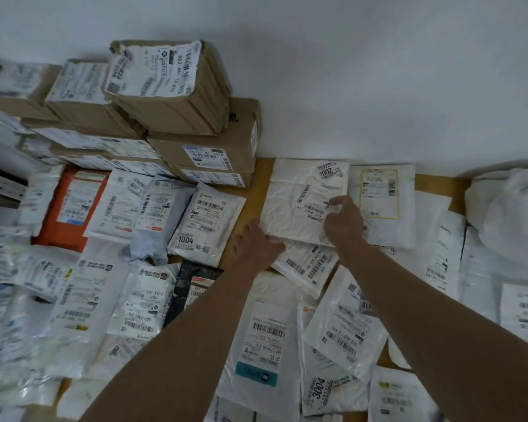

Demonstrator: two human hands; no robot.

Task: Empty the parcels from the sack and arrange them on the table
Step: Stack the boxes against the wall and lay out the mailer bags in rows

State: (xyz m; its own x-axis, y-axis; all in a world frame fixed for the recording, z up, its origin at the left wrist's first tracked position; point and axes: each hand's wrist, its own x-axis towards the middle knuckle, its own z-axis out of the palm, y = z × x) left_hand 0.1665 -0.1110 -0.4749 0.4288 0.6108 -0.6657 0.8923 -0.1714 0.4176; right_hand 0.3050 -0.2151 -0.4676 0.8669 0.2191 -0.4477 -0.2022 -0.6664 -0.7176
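White crumpled parcel (299, 205) lies flat on the wooden table (261, 178), label up.

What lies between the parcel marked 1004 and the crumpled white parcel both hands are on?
A bare strip of the brown table separates the 1004 parcel from the crumpled white parcel; only the left hand reaches into its near end, in the head view.

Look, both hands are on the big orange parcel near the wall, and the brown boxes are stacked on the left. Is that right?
Not quite. The head view shows the left hand and right hand on a big white parcel. The orange parcel lies untouched on the left, before the stacked brown boxes.
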